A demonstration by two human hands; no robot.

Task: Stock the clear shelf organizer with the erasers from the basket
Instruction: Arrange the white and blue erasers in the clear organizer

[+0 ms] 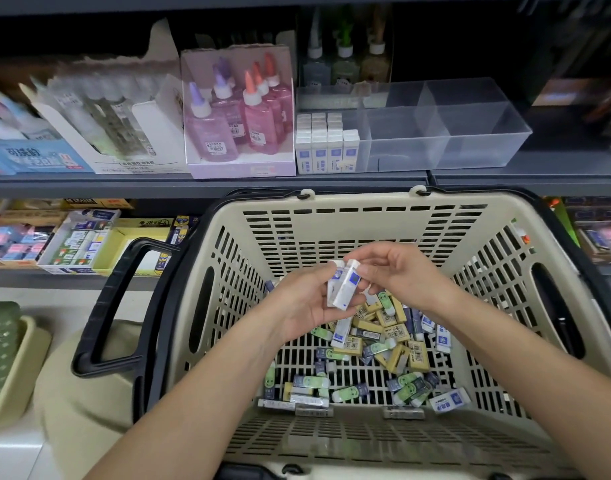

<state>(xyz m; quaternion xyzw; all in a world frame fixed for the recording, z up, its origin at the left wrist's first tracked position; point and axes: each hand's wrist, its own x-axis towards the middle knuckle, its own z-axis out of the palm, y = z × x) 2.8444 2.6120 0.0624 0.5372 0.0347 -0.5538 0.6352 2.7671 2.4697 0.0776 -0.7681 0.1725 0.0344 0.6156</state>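
Over the beige basket (366, 216), my left hand (304, 303) holds several white erasers with blue sleeves (344, 289) upright in its curled fingers. My right hand (397, 271) pinches the top of the front one. Loose erasers (383, 344) in white, yellow and green wrappers lie scattered on the basket floor. The clear shelf organizer (470, 133) stands on the shelf above, its left compartment filled with rows of white erasers (326, 143). Its other compartments hold nothing.
A lilac box of glue bottles (240, 112) stands left of the organizer, with more glue cartons (100, 116) beyond it. The basket's black handle (113, 306) hangs down on the left. Stationery boxes (79, 240) fill the lower shelf. A green bin (3, 358) sits on the floor.
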